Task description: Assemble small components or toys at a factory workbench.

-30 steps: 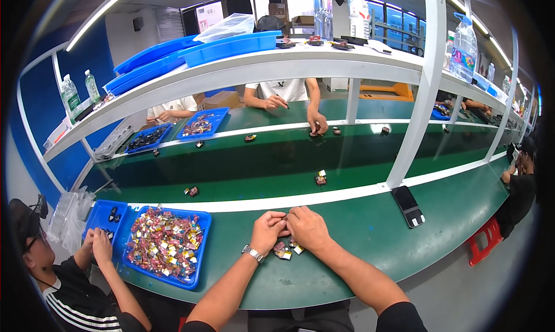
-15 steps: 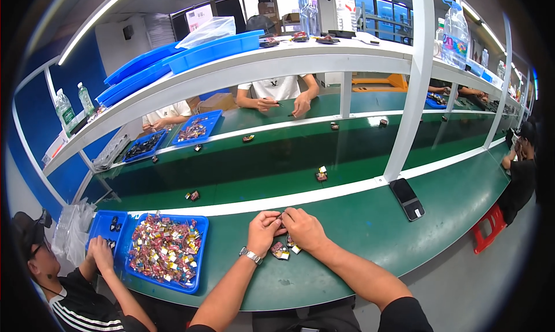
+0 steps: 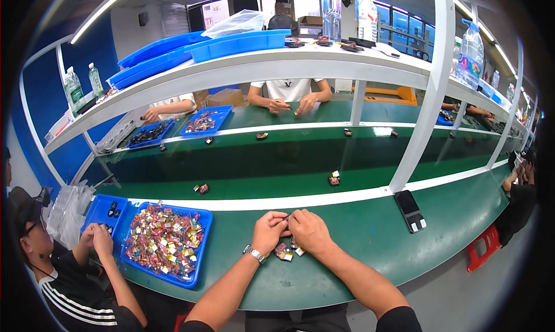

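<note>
In front of me on the green bench, my left hand (image 3: pixel 270 232) and my right hand (image 3: pixel 310 232) meet, fingertips pinched together. Between them is a small dark part, mostly covered by the fingers, so its kind cannot be made out. Just below the hands lies a small dark unit with red wiring and a white-and-yellow label (image 3: pixel 283 251). A second such piece (image 3: pixel 299 251) sits partly under my right hand. My left wrist wears a metal watch (image 3: pixel 254 253).
A blue tray (image 3: pixel 206 239) heaped with small wired pieces stands at left, beside a co-worker's hands (image 3: pixel 97 237). A phone (image 3: pixel 410 211) lies at right. Ahead, a dark green strip carries scattered units (image 3: pixel 334 177) under a white shelf (image 3: pixel 254 65). Other people sit opposite.
The view has shifted slightly. My hands stay together, with only small finger movement. The co-worker's hands at left have lifted away from the small tray, and a person at far left reaches toward the black-parts tray.
</note>
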### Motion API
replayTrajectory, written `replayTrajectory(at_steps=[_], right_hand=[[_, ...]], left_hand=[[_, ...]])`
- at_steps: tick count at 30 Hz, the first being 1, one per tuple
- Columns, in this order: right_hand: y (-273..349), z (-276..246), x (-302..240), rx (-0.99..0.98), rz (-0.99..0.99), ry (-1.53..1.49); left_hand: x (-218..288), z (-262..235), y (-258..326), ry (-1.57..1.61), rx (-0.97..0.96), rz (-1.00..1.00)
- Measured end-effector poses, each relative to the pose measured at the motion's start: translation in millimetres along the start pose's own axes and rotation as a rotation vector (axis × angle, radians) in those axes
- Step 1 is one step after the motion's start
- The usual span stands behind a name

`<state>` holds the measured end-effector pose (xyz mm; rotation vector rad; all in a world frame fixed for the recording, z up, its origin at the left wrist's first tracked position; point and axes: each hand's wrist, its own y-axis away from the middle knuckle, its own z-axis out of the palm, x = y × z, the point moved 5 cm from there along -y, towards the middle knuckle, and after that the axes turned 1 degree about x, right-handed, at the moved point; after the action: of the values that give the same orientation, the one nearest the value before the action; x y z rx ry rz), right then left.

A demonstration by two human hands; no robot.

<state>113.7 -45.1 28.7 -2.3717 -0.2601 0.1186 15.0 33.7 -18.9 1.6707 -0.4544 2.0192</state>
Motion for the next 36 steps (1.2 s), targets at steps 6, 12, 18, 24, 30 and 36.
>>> replayTrajectory(at_steps=[6,12,18,24,30,36], right_hand=[[0.6,-6.5,5.6,0.087,0.122,-0.105],[-0.8,-9.9,2.8,0.104,0.140,-0.112],[0.9,-16.4,0.8,0.109,0.113,-0.111],[3.1,-15.6,0.0,0.134,0.067,-0.074],[2.8,-16.8,2.7,0.152,0.107,-0.159],[1.6,-22.5,1.2,0.185,0.145,-0.216]], left_hand=[[-0.1,1.4,-0.2,-0.007,-0.007,0.005],[1.9,-4.1,0.2,0.065,-0.050,0.006],[2.4,-4.8,-0.5,0.121,-0.107,0.012],[4.4,-4.3,1.9,0.137,-0.140,0.009],[4.8,-4.9,2.6,0.152,-0.159,0.017],[3.1,-8.2,2.2,0.165,-0.188,0.015]])
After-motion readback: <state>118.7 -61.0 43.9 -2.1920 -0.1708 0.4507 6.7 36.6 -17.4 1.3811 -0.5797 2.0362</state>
